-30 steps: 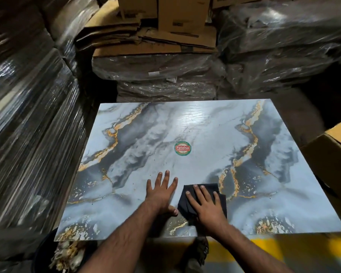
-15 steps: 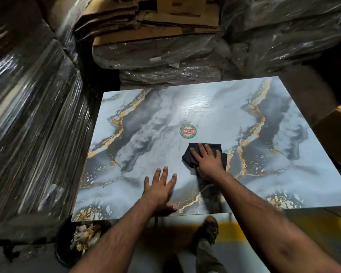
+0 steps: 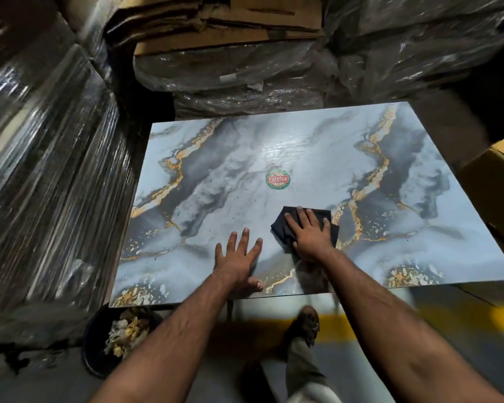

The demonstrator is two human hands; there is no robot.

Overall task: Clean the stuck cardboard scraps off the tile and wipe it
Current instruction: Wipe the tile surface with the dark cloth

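A large glossy marble-patterned tile (image 3: pixel 303 158) with grey and gold veins lies flat in front of me. A round red and green sticker (image 3: pixel 277 179) sits near its middle. My right hand (image 3: pixel 310 235) presses flat, fingers straight, on a dark cloth (image 3: pixel 285 228) just below and right of the sticker. My left hand (image 3: pixel 239 257) rests flat on the tile near its front edge, fingers spread, holding nothing. I can make out no cardboard scraps on the tile's surface.
Plastic-wrapped stacks (image 3: pixel 50 175) rise along the left and behind the tile. Flattened cardboard (image 3: pixel 216 27) lies on the back stack. A cardboard box (image 3: pixel 495 181) stands at the right. A dark bucket with scraps (image 3: pixel 122 335) sits under the tile's front left corner. My shoe (image 3: pixel 304 324) stands on the floor.
My right hand slid the cloth away from me, from the front edge up toward the sticker, then slightly back. My left hand stayed planted near the front edge.
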